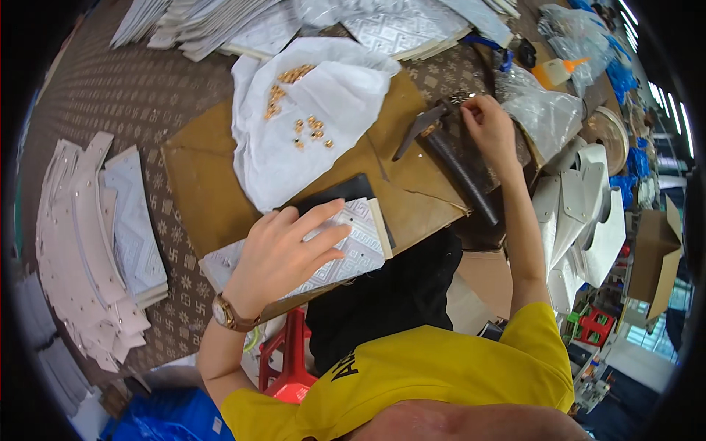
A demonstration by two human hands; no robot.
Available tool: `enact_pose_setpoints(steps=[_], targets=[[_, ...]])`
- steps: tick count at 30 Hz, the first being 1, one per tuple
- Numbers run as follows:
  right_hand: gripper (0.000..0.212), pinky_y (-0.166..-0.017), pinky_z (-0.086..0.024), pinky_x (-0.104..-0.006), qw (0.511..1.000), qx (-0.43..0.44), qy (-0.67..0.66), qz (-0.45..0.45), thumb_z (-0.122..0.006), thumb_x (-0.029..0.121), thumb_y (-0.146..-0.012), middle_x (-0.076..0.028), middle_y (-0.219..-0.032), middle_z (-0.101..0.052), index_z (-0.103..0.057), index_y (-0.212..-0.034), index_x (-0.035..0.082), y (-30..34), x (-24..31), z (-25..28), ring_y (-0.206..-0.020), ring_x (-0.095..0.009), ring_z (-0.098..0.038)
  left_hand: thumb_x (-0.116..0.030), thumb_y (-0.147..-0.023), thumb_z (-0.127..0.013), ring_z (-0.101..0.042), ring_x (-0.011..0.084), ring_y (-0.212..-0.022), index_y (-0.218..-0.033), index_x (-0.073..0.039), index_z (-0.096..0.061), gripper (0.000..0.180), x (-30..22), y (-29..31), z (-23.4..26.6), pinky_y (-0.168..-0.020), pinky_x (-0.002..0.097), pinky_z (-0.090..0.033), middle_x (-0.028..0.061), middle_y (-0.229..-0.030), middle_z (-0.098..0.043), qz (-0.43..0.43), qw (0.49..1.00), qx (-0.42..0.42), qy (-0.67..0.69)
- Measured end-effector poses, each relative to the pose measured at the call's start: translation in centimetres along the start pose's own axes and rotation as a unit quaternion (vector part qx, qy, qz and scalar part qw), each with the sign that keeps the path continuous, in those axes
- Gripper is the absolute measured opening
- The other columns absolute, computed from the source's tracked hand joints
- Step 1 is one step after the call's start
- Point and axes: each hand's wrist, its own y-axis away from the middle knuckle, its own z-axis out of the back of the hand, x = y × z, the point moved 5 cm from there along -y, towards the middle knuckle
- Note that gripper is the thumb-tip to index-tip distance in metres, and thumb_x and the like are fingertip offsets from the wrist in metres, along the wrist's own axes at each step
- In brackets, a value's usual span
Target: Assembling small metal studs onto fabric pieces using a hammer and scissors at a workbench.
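Observation:
My left hand (pixel 290 250) lies with its fingers apart on a white panel (pixel 353 253) with a grey geometric pattern. A black slab (pixel 360 188) shows partly from under this panel. At the upper right, my right hand (pixel 489 131) has thumb and fingertips pinched together by a pile of small metal pieces (pixel 459 98); whatever sits between them is too small to make out. Beside that hand a hammer (pixel 462 173) with a dark handle lies on the table. Small gold-coloured metal fittings (pixel 314 128) are scattered on a crumpled white sheet (pixel 331 92) ahead of my left hand.
Brown cardboard (pixel 195 165) covers the middle of the patterned tabletop. Pale curved strips (pixel 81 242) are stacked at left, more patterned panels (pixel 412 29) at the back. White bag-like pieces (pixel 581 213), a clear plastic bag (pixel 540 110) and a glue bottle (pixel 553 73) stand at right.

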Motion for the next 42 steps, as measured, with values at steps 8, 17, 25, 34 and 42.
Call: enact_pose_setpoints(steps=[8,17,25,34,42], targets=[[0.013,-0.072,-0.054,-0.0321,0.963,0.057,-0.193,0.182,-0.076,-0.004,-0.087,-0.010,-0.096,-0.067,-0.072,-0.097,0.003,4.5,15.0,1.4,-0.081,-0.025,-0.065,-0.034,-0.082,-0.082,-0.054,0.0182,-0.074,-0.107,-0.023,-0.076,0.028,0.0,0.7,-0.2,-0.071,0.0319,-0.050,-0.0064,-0.135,-0.065,0.003,1.000,0.010,0.008],[0.023,-0.075,-0.050,-0.0387,0.912,0.152,-0.221,0.309,-0.084,0.006,-0.080,-0.008,-0.104,-0.064,-0.073,-0.100,0.006,9.2,19.3,-2.8,-0.090,-0.027,-0.063,-0.034,-0.083,-0.082,-0.055,0.0177,-0.075,-0.105,-0.022,-0.077,0.025,0.1,0.2,-0.4,-0.071,0.0319,-0.050,-0.0079,-0.135,-0.065,0.007,1.000,0.003,0.022],[0.027,-0.080,-0.050,-0.0407,0.944,0.100,-0.102,0.296,-0.082,0.011,-0.082,-0.010,-0.105,-0.063,-0.074,-0.107,0.006,9.4,17.6,0.4,-0.095,-0.032,-0.062,-0.034,-0.084,-0.081,-0.058,0.0178,-0.077,-0.101,-0.020,-0.076,0.022,0.4,0.4,-0.2,-0.071,0.0326,-0.051,-0.0065,-0.133,-0.066,0.014,0.999,-0.004,0.041],[0.030,-0.075,-0.053,-0.0401,0.988,0.019,0.131,0.079,-0.076,0.019,-0.095,-0.015,-0.105,-0.064,-0.066,-0.119,0.004,7.1,9.0,1.0,-0.090,-0.035,-0.064,-0.034,-0.085,-0.080,-0.059,0.0179,-0.076,-0.094,-0.016,-0.068,0.023,0.5,0.3,-0.3,-0.070,0.0333,-0.051,-0.0045,-0.131,-0.067,0.005,0.998,-0.017,0.056],[0.028,-0.061,-0.052,-0.0287,0.922,-0.045,-0.384,0.038,-0.069,0.022,-0.099,-0.010,-0.093,-0.067,-0.066,-0.117,0.000,10.4,17.2,10.1,-0.067,-0.018,-0.065,-0.032,-0.085,-0.081,-0.064,0.0216,-0.080,-0.093,-0.012,-0.066,0.026,0.7,0.5,0.0,-0.072,0.0377,-0.054,0.0029,-0.121,-0.065,0.025,0.995,-0.020,0.097]])
